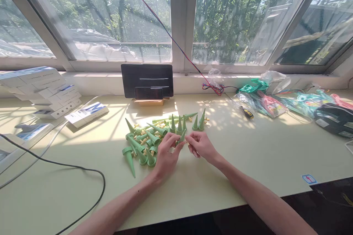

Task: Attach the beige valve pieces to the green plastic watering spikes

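My left hand (pixel 166 156) grips a green plastic cone-shaped spike (pixel 182 137) between thumb and fingers, with its point upward. Close beside it, the fingertips of my right hand (pixel 202 145) are pinched together at the spike's lower right side. What they hold, if anything, is too small and hidden to name. To the left of my hands lies a loose pile of green spikes (pixel 135 144), several with small tan fittings. Just beyond my fingers, several more spikes stand points up, among them a pair (pixel 202 122) at the right.
A dark tablet (pixel 147 75) and a phone (pixel 149 93) lean on a stand by the window. White boxes (pixel 52 88) are stacked at left, near a black cable (pixel 82 170). At right are a screwdriver (pixel 246 112), bagged items (pixel 271 104) and a black pouch (pixel 335 119).
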### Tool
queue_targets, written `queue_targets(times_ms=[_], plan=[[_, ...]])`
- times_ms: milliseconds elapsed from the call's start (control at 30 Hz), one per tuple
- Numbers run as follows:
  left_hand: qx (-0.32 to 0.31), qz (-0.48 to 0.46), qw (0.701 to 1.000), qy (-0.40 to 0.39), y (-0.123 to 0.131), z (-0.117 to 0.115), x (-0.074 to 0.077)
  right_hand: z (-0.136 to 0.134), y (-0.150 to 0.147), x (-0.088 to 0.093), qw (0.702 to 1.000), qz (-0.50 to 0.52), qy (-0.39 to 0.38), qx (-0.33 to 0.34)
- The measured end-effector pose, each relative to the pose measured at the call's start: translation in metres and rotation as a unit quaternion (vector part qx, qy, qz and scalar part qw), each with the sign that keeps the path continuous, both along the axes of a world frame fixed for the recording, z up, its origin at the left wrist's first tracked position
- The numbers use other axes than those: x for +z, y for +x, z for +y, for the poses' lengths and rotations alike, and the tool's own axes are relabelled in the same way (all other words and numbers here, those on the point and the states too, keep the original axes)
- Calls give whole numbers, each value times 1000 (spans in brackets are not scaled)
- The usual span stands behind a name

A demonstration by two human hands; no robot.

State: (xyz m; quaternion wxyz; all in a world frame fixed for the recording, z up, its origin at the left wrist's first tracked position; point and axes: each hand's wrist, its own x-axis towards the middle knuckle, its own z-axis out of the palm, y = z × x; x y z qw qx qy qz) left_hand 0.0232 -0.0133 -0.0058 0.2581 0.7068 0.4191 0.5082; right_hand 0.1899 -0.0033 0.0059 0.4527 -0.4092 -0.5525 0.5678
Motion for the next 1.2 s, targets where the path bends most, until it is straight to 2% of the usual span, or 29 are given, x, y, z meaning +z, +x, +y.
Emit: queue_targets(times_ms=[233, 600, 900, 1200], plan=[[10, 27, 1000, 3, 2, -1, 5, 0, -2, -1, 1000, -9, 6, -29], [34, -37, 994, -100, 3, 0, 10, -1, -6, -3, 996, -6, 82, -29], [47, -90, 984, -146, 2, 1, 10, -2, -6, -4, 979, -107, 164, -49], [17, -112, 981, -155, 3, -2, 14, -1, -4, -6, 970, -156, 177, -50]])
